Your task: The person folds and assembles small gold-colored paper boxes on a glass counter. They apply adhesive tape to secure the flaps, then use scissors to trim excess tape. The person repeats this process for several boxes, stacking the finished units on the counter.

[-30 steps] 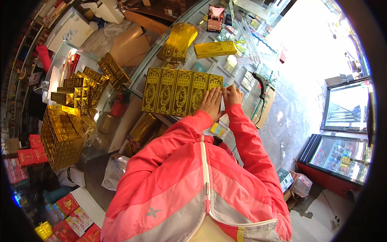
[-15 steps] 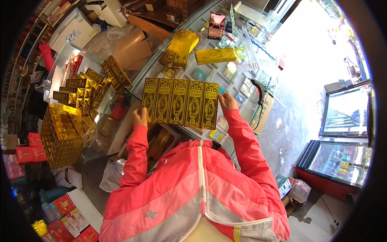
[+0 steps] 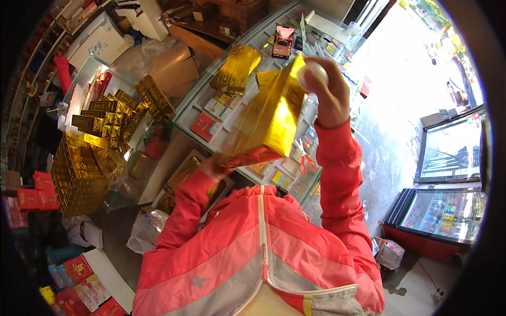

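A bundle of gold boxes (image 3: 282, 118), standing side by side in a row, is held tilted up over the glass counter, its shiny gold side toward the right. My left hand (image 3: 215, 167) grips its lower left corner; the fingers are blurred and partly behind the boxes. At the upper right end, my right hand (image 3: 333, 95) is closed around a pale round roll (image 3: 316, 75), which looks like tape, against the bundle's edge. Red-handled scissors (image 3: 305, 160) lie on the counter below my right hand. Behind the bundle lie a gold stack (image 3: 236, 67) and a partly hidden gold box (image 3: 266, 79).
The glass counter (image 3: 197, 100) runs diagonally, with a phone (image 3: 283, 41) at its far end. On the left, gold boxes (image 3: 79, 174) are piled on and beside another glass case. Red boxes (image 3: 39, 197) sit farther left. Glass-topped cabinets (image 3: 443, 210) stand at the right.
The bundle has turned from facing me flat to tilted on edge. My right hand has risen and now holds the pale roll; my left hand moved right and down. The scissors have come into view.
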`<state>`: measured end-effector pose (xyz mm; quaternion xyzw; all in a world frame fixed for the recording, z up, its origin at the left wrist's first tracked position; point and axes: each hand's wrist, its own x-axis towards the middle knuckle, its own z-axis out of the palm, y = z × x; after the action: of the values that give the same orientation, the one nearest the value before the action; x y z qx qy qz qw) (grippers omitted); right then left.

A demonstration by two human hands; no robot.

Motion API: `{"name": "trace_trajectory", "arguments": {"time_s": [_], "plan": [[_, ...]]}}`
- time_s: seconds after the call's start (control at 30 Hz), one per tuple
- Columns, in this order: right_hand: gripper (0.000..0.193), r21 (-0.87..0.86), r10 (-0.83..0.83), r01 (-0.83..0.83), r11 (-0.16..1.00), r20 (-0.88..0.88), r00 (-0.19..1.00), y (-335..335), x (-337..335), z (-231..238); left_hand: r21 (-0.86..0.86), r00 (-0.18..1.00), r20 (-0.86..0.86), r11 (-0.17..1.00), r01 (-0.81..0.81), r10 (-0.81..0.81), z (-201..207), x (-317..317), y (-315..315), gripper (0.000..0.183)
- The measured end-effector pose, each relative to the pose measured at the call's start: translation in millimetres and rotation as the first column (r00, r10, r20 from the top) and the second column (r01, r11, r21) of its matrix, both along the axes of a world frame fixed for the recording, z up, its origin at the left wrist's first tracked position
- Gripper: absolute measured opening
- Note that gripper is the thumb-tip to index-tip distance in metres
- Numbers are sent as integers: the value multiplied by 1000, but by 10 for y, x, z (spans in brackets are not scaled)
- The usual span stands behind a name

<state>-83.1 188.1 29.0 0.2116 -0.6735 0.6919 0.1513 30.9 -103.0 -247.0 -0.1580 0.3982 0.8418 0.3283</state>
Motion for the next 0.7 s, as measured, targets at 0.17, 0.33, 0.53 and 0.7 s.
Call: {"name": "trace_trajectory", "arguments": {"time_s": [0.17,0.33,0.53,0.7], "plan": [[19,401,-139,208,892,-196,971,-1134,-273,183,337,966,108,923,185,-233,-255,90,834,38],[15,585,-94,269,765,-311,946,-2111,-305,-688,-322,936,-134,908,269,-325,-49,355,616,32],[22,757,113,112,644,-239,964,-2543,-329,-1739,-952,826,-218,298,-65,-519,915,681,266,28],[30,868,161,-127,480,56,985,-2660,-567,-2071,-717,621,-348,-226,-659,-702,754,-92,449,46]]}}
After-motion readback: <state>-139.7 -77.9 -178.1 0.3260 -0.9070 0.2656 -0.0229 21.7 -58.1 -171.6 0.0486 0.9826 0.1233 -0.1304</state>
